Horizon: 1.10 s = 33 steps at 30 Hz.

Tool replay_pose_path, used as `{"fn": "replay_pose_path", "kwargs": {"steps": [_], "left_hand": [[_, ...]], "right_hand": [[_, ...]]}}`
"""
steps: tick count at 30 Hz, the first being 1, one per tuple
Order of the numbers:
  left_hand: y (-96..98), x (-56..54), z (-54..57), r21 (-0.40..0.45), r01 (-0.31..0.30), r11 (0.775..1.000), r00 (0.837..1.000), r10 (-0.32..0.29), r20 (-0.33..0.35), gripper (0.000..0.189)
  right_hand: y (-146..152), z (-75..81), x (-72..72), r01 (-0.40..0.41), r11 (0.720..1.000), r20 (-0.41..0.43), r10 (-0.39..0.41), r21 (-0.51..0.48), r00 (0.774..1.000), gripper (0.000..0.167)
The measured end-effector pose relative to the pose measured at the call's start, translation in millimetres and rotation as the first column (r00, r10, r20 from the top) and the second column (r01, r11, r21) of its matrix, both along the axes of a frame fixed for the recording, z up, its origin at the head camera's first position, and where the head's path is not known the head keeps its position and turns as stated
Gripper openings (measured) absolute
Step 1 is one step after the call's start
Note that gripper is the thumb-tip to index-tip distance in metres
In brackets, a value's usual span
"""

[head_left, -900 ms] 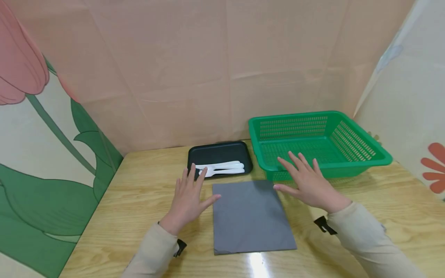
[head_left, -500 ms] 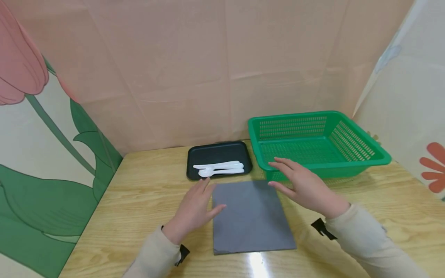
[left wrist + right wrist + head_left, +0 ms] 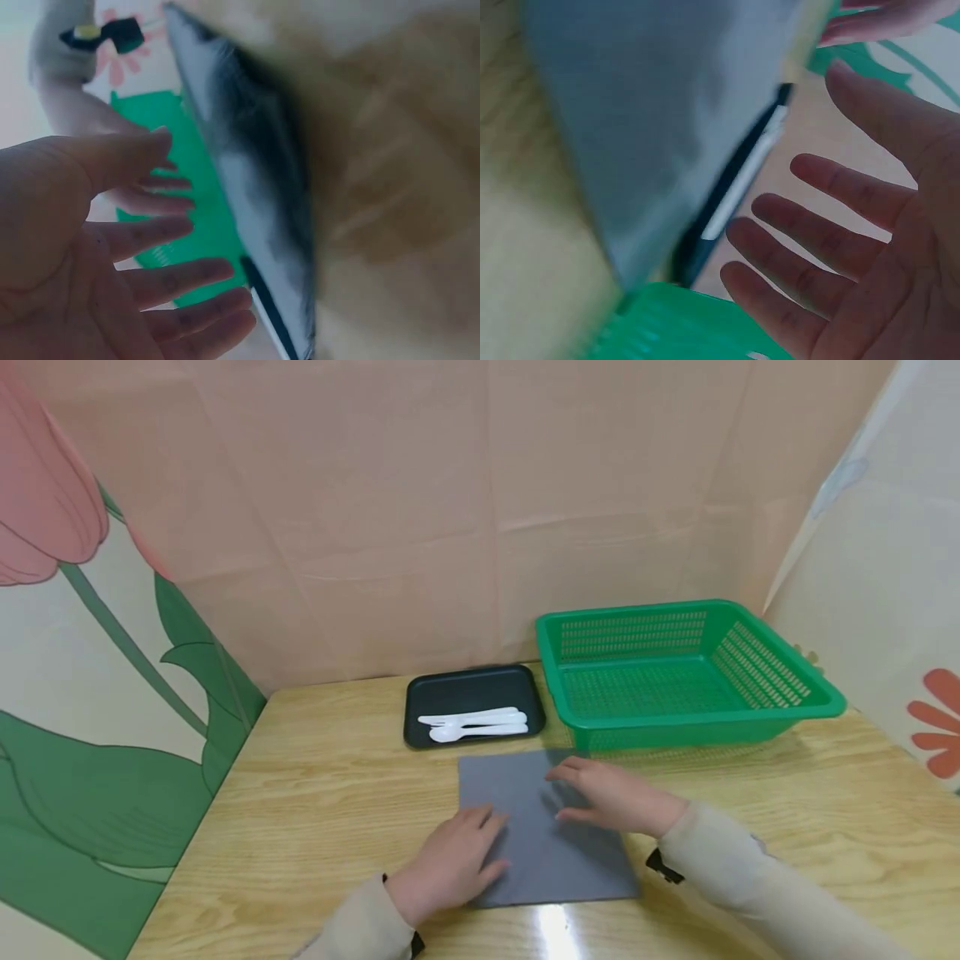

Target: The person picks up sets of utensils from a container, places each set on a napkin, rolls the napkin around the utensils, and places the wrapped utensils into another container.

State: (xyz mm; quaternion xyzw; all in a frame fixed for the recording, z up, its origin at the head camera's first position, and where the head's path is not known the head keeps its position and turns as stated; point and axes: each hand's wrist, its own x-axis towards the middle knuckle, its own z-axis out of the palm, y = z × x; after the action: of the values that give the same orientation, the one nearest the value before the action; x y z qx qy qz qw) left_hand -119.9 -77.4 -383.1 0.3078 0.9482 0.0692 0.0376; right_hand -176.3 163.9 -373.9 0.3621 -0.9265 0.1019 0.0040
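A flat grey rectangular sheet (image 3: 558, 875), perhaps folded cloth or paper, lies on the wooden table in the head view. My left hand (image 3: 453, 860) is over its left side, fingers relaxed and thumb spread. Above the upper right part hovers my right hand (image 3: 618, 797), casting a shadow on the sheet. Both wrist views show bare palms with nothing in them: the left hand (image 3: 127, 255) and the right hand (image 3: 862, 247) have their fingers apart. Behind the sheet, white plastic cutlery, including a spoon (image 3: 446, 734) and a knife (image 3: 480, 715), lies in a black tray (image 3: 450, 693).
A green perforated basket (image 3: 697, 720) stands at the back right, beside the tray. The wooden table (image 3: 322, 793) ends at a pink sheet (image 3: 375, 527) hung behind it. Flower-patterned cloth hangs at both sides.
Both hands have come down and inward from beside the grey sheet to over it. The left hand moved right and nearer, the right hand left. Tray, cutlery and basket stay put.
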Motion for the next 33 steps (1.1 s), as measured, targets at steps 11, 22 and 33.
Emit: {"fn": "replay_pose_path", "kwargs": {"steps": [11, 22, 33], "left_hand": [[9.0, 9.0, -18.4, -0.1, 0.009, 0.995, 0.999, -0.013, -0.037, 0.06], [11.7, 9.1, -16.8, -0.14, -0.01, 0.99, 1.0, 0.007, -0.021, 0.061], [12.9, 9.2, -14.7, -0.17, -0.014, 0.985, 0.999, 0.008, -0.033, 0.063]], "right_hand": [[-2, -23.9, -17.5, 0.013, 0.998, 0.179, -0.025, 0.068, 0.984, 0.073], [-5, -22.8, -18.1, 0.06, 0.992, 0.25, -0.086, 0.109, 0.964, 0.081], [-5, -22.1, -19.6, 0.08, 0.99, 0.303, -0.111, 0.114, 0.947, 0.082]]}}
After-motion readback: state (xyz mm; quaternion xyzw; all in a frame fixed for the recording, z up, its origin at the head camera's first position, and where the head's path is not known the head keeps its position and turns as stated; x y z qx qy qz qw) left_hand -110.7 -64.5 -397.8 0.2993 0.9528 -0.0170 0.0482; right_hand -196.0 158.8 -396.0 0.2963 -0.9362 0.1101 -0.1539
